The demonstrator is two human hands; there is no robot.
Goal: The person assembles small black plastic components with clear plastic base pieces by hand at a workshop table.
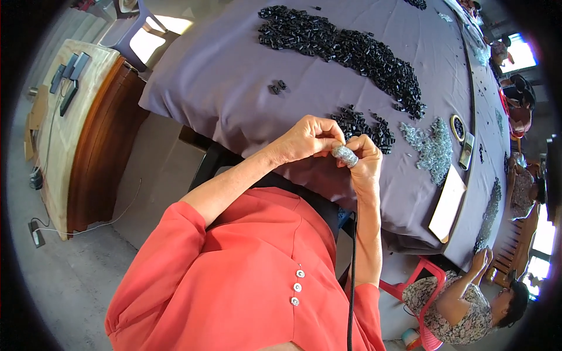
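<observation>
Grey-purple cloth is covering the tabletop, and just over its near edge the left hand and right hand are meeting at a silvery, rough-textured roll. The right grip is holding this roll between thumb and fingers; the left grip is forming a narrow pinch at the roll's upper end, and I cannot tell whether a small piece is lying between those fingertips. The work is looking far from finished: a broad band of black plastic pieces is stretching across the tabletop's farther part, a smaller black heap is sitting just beyond the hands, and a pile of clear plastic pieces is spreading to the right. A few stray black pieces are lying apart toward the left corner; whether they are counting as done, I cannot tell. The widest open room is lying between that corner and the black band, while the right side is offering less, with a round container and a flat pale board crowding the stretch beside the clear pile, the board reaching toward the near edge.
</observation>
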